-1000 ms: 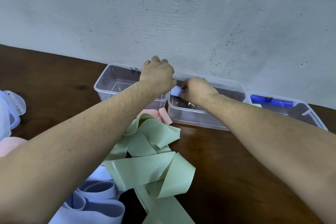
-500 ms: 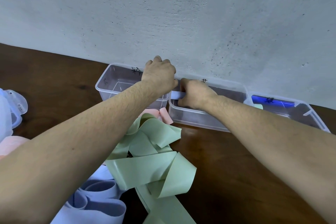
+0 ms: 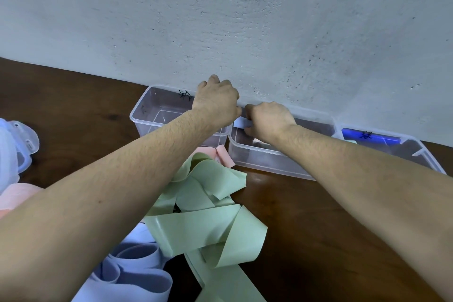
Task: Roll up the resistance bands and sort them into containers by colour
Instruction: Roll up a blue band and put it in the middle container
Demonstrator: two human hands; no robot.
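At the far left edge lies a clear plastic lid (image 3: 23, 144), partly cut off by the frame, and just near of it a pale pink band (image 3: 17, 195) shows beside the left forearm. At the near left, a light purple band (image 3: 137, 274) lies in loose loops on the dark wooden table (image 3: 318, 240). To its right a green band (image 3: 208, 216) is spread unrolled in wide folds across the middle of the table.

Three clear containers stand in a row against the grey wall (image 3: 220, 19). The left container (image 3: 159, 115) has black writing on its far wall. The left hand (image 3: 215, 100) is above its right end with the fingers curled; they are hidden behind the hand, so I cannot tell what it holds. Just near of this container a small pink roll (image 3: 225, 158) lies on the table, touching the green band's far edge.

The right hand (image 3: 268, 119) is over the left end of the middle container (image 3: 269, 162), close beside the left hand. Its curled fingers grip a light purple roll (image 3: 241, 124), whose end shows at the container's rim. The right container (image 3: 426, 154) holds a dark blue roll (image 3: 367, 136) along its far wall, behind black writing.
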